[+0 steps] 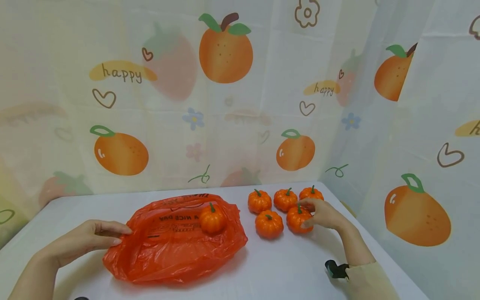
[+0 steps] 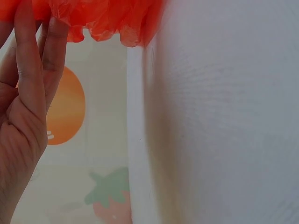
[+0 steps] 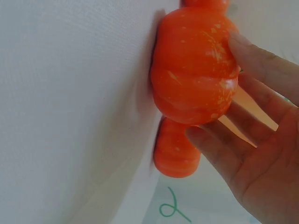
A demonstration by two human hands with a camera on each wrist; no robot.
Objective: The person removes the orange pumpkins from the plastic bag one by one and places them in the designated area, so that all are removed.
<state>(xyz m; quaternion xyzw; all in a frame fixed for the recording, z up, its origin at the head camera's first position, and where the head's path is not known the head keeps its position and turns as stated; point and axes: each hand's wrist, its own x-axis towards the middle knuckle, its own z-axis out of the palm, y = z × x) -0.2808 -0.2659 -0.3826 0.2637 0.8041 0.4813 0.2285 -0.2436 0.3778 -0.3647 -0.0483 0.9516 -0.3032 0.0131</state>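
Note:
A red plastic bag (image 1: 168, 258) lies on the table with its mouth spread open and dark printing on it. One small orange pumpkin (image 1: 212, 219) with a green stem sits inside. At the bag's left edge, my left hand (image 1: 84, 241) holds the plastic between thumb and fingers; the bag's crinkled rim (image 2: 112, 21) shows above in the left wrist view. To the right, my right hand (image 1: 324, 213) has its thumb and fingers around the front right pumpkin (image 3: 194, 70), which rests on the table. Another pumpkin (image 1: 269, 225) stands just left of that one.
Behind these two stand a back left pumpkin (image 1: 259, 201), a back middle pumpkin (image 1: 286, 200) and a back right pumpkin (image 1: 310, 193). A white table (image 1: 285, 271) carries everything. Fruit-printed curtains (image 1: 240, 104) hang behind and at the right. A black strap piece (image 1: 336, 269) is by the right sleeve.

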